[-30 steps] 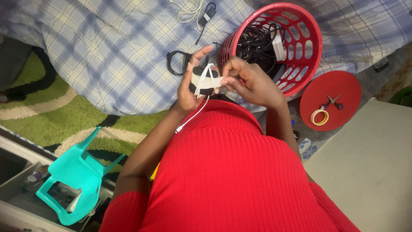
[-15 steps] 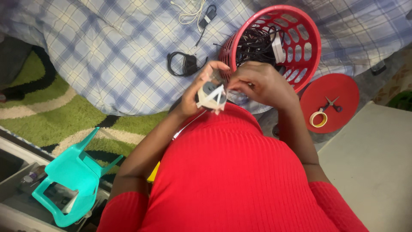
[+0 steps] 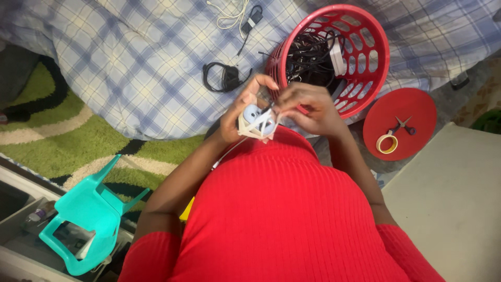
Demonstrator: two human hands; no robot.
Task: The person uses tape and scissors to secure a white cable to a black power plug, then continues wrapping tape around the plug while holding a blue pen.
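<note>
Both hands sit at the centre of the frame, just above the red ribbed top, and they have drawn closer to the chest than a moment ago. The left hand [image 3: 237,117] has its fingers clamped around a small white charger plug [image 3: 257,121] wrapped in its white cable [image 3: 227,151]; the cable's loose end trails down along the forearm. The bundle now shows its pale blue round face, which was hidden half a second back. The right hand [image 3: 308,107] pinches the cable at the plug's upper edge, fingers together on it.

The red basket [image 3: 365,68] of dark cords stays at upper right on the plaid blanket [image 3: 130,62]. A coiled black cable [image 3: 224,78] lies just left of the basket. The red lid [image 3: 412,112] at right carries tape [image 3: 386,142] and scissors [image 3: 402,125], unmoved.
</note>
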